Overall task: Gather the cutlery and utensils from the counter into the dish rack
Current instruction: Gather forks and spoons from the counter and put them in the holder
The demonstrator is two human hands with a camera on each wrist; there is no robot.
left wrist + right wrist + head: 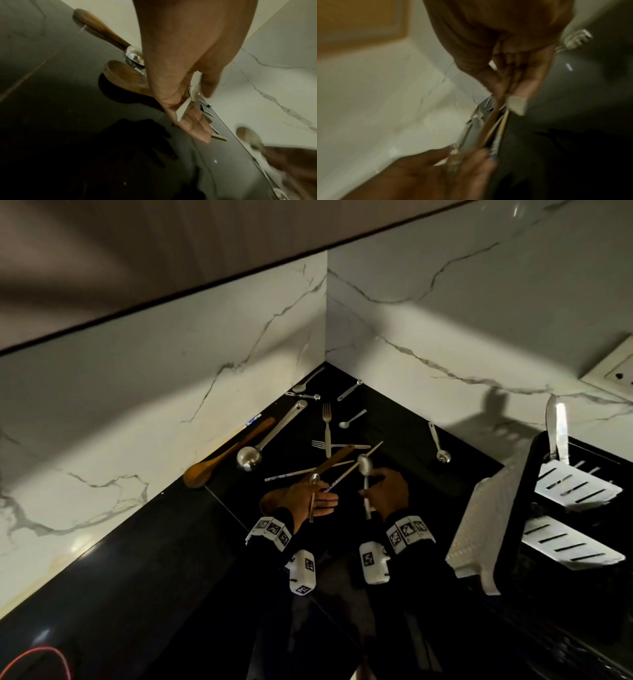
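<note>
My left hand hovers over the black counter and pinches a small steel spoon, thumb against nearly straight fingers; its handle crosses the palm. My right hand grips a larger steel spoon upright, bowl up; the right wrist view is blurred. The black dish rack stands to the right and holds white slotted spatulas. A ladle, two wooden spoons, forks, chopsticks and several spoons lie on the counter.
White marble walls close the corner behind the cutlery. A white ribbed drain mat leans against the rack's left side. A wall socket sits at the far right. A red ring glows at the lower left of the counter.
</note>
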